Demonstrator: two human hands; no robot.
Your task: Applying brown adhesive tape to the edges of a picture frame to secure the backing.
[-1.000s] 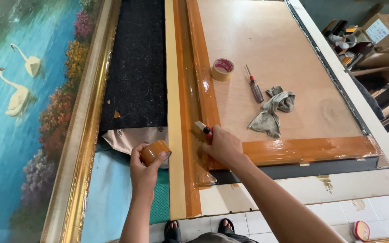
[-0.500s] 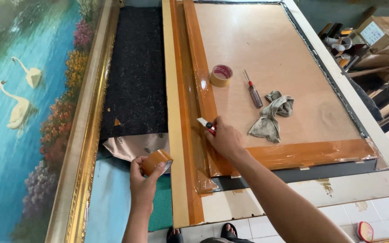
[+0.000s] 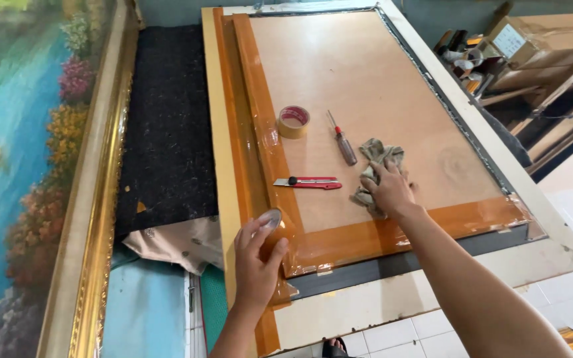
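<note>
One crumpled grey rag point(image 3: 374, 174) under right hand point(image 3: 387, 191)

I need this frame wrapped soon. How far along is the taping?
The near corner and left rail of the wooden frame show glossy film. The left hand presses a tape roll at that corner; the right hand rests on the rag. The far rails are hard to judge.

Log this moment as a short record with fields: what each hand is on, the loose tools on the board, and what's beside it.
left hand: holds tape roll at the frame's corner
right hand: on grey rag
on board: utility knife, screwdriver, second tape roll
left side: gold-framed painting, black mat
</note>
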